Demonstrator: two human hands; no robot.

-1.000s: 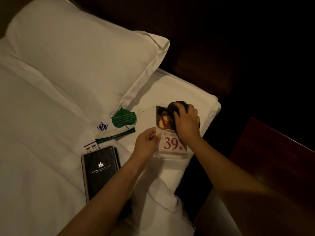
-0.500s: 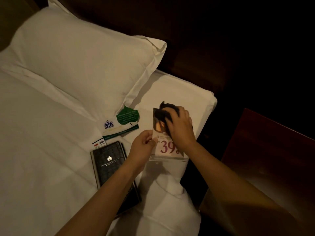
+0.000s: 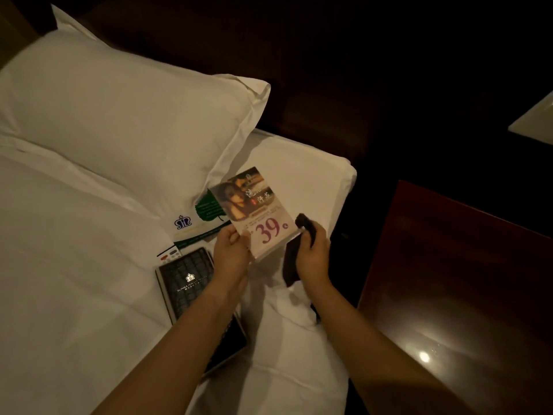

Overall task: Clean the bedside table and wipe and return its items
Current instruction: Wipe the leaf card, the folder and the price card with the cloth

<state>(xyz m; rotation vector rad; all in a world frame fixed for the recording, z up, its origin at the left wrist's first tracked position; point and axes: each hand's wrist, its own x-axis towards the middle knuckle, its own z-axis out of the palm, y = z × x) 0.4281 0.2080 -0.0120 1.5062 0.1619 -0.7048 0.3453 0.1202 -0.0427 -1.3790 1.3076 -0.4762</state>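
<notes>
Dim room, view down onto a white-sheeted bed (image 3: 74, 280) filling the left and centre of the frame. Left hand (image 3: 232, 254), centre frame, pinches the lower left edge of a clear acrylic stand holding a printed card with a large red "39" (image 3: 256, 214), thumb on the front; card is lifted off the sheet and tilted, face to the camera. Right hand (image 3: 312, 253), just right of the card's lower corner, is closed around a dark crumpled cleaning cloth (image 3: 294, 260); one end pokes above the fingers, the rest hangs below the palm. Cloth is beside the card; contact cannot be judged. Under the left forearm lies a black textured folder with a crown logo (image 3: 187, 284) on the sheet. Behind the card, a green leaf-shaped tag (image 3: 208, 209) and a white card with a blue crown emblem (image 3: 184, 224), at the corner of a white pillow (image 3: 119, 121) in the upper left. Glossy dark red-brown wooden bedside table (image 3: 454, 283) occupies the lower right, bare where visible.
</notes>
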